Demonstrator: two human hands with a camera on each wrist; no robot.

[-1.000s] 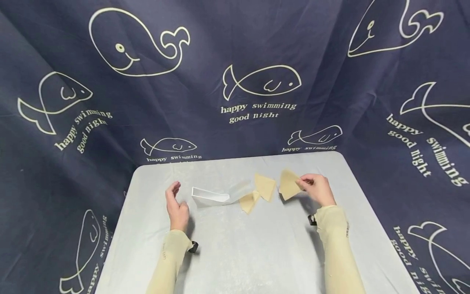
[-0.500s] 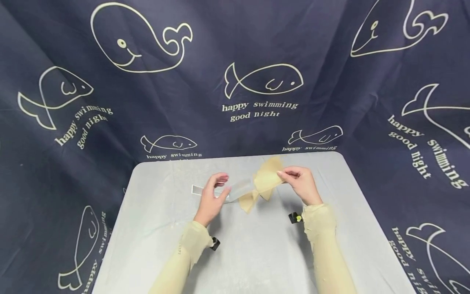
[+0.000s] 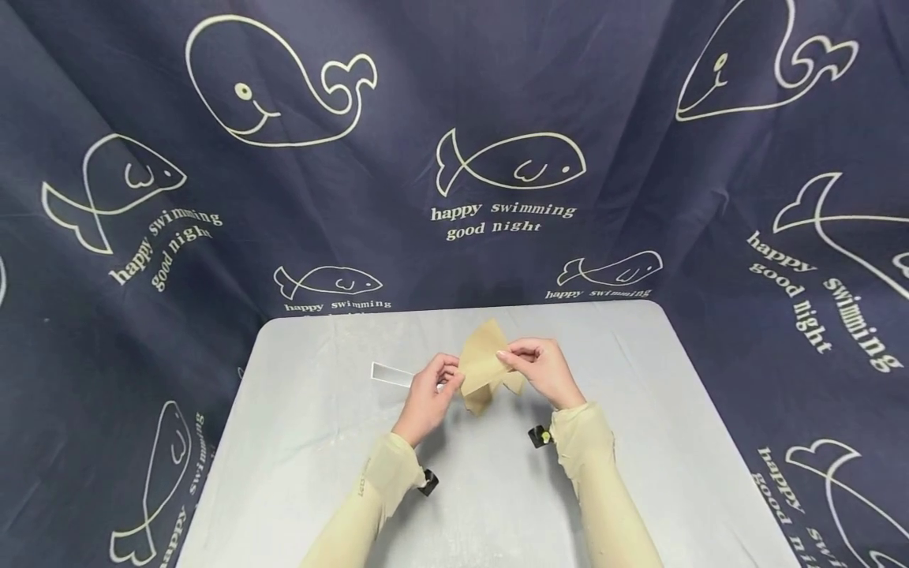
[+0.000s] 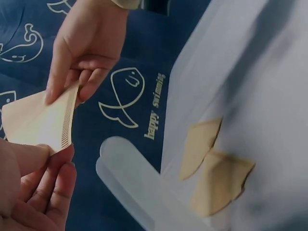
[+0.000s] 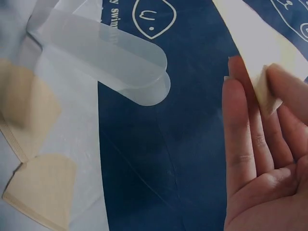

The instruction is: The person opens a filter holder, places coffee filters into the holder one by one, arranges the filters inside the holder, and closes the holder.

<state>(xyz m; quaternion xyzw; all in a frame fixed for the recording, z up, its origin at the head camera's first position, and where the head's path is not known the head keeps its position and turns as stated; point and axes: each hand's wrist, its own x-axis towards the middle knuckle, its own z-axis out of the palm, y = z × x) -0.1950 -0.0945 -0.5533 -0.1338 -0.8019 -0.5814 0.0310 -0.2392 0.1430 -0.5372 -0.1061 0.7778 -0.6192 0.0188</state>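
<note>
A tan paper coffee filter [image 3: 481, 356] is held up above the table between both hands. My left hand [image 3: 426, 401] pinches its left corner between thumb and fingers. Its right side is pinched by my right hand [image 3: 547, 374]. In the left wrist view the filter's crimped seam [image 4: 67, 122] shows along one edge. Two more coffee filters, one [image 4: 199, 144] touching the other [image 4: 222, 180], lie on the table below. A long translucent plastic holder [image 5: 101, 55] with rounded ends is beside them; in the head view my left hand partly hides it.
The pale table [image 3: 483, 489] has rounded far corners. A dark blue curtain [image 3: 398, 229] with white whale and fish drawings hangs around its back and sides. A black wrist camera sits under each wrist, the left one [image 3: 429, 482] near the table surface.
My right hand has carried the coffee filter leftward, over the two others. My left hand has come in from the left, past the plastic holder, and now pinches the filter too.
</note>
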